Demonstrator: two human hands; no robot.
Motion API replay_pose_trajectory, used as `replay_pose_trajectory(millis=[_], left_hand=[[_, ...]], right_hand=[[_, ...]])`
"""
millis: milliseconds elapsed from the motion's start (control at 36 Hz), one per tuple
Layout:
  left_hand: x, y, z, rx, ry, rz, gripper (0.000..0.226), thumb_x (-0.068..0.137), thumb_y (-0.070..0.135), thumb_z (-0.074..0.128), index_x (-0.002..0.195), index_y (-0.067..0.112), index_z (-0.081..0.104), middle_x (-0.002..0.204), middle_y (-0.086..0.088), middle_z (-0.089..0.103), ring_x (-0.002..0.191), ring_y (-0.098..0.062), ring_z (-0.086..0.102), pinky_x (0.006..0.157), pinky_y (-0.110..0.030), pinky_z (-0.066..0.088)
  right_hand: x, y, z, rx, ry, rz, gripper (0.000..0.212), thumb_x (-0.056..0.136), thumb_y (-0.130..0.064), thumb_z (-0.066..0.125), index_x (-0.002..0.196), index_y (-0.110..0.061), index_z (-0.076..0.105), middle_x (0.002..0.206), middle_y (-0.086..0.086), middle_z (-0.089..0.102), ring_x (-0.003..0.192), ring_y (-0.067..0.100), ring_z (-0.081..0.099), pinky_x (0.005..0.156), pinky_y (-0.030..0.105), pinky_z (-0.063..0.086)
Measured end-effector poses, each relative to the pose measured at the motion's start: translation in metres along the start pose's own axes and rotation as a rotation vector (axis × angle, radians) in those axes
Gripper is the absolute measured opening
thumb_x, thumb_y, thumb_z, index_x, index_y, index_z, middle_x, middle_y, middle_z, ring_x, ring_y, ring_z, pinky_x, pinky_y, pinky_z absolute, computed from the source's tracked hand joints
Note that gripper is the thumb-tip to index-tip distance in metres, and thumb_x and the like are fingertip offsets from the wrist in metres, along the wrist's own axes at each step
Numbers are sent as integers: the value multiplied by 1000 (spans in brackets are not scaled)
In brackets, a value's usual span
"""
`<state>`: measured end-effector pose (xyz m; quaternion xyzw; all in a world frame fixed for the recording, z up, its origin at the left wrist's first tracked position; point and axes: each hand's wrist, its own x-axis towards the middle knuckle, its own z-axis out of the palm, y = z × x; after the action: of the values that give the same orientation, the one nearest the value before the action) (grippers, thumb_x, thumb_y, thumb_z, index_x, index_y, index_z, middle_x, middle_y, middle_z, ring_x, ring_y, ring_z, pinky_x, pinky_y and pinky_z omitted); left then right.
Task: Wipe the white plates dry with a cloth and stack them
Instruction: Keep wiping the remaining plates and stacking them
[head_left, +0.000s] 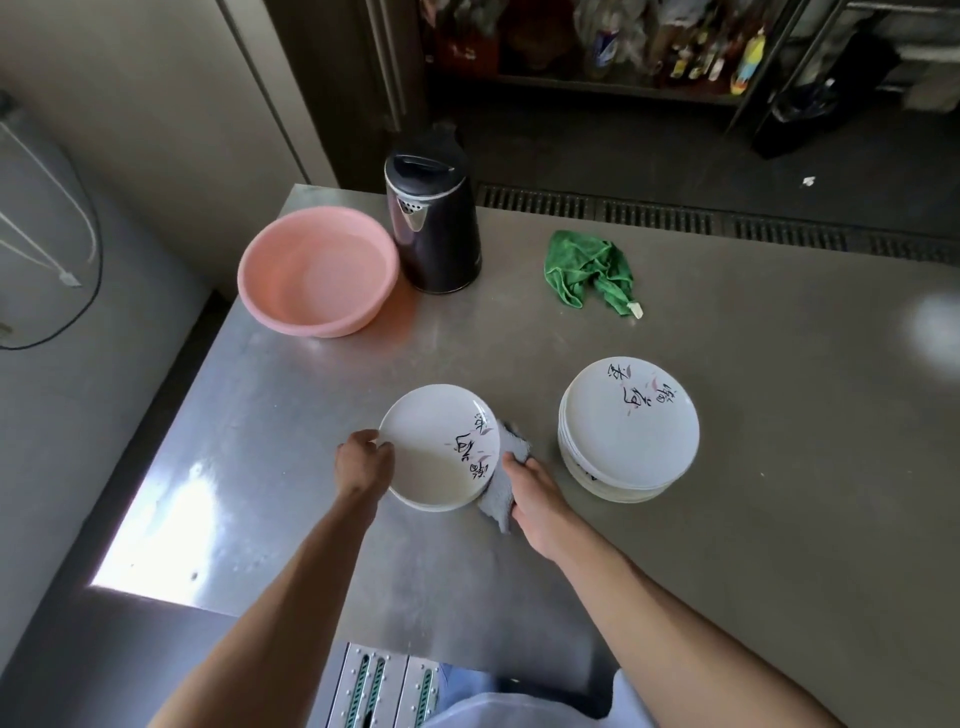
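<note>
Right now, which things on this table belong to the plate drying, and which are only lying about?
In the job: plate in the left hand; pale cloth in the right hand; stack of plates.
Lying about: pink basin; black kettle; green cloth.

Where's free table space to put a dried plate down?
Bare table between the green cloth and the plate stack, right of the stack, and between the pink basin and the held plate. Crowded: basin beside kettle; right hand with grey cloth fills the plate-to-stack gap.
</note>
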<state>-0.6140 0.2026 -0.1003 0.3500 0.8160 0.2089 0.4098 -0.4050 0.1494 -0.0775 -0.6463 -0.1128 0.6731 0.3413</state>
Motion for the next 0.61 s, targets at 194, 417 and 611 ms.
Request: replay_pose_trajectory(millis=[194, 417, 611], left_hand=[[6, 3, -9, -108, -89, 8, 27, 79, -2, 48, 61, 15, 57, 60, 1, 45, 65, -21, 39, 58, -29, 29], [-11, 7, -21, -190, -259, 52, 22, 101, 3, 45, 123, 5, 47, 102, -11, 58, 85, -29, 57, 75, -46, 56], [-50, 3, -19, -323, -555, 85, 40, 106, -1, 43, 142, 15, 49, 121, -18, 66, 107, -32, 65, 82, -44, 60]], right_hand=[[4, -1, 4, -8, 26, 27, 32, 104, -30, 49, 126, -7, 54, 125, 13, 66, 119, 30, 62, 109, 52, 44], [-3, 2, -2, -233, 143, -135, 23, 104, -37, 46, 93, -21, 56, 105, -2, 65, 102, 15, 61, 92, 27, 46], [-24, 13, -27, -550, 148, -594, 28, 105, -28, 40, 87, -23, 61, 76, -12, 60, 71, 1, 55, 71, 28, 42]])
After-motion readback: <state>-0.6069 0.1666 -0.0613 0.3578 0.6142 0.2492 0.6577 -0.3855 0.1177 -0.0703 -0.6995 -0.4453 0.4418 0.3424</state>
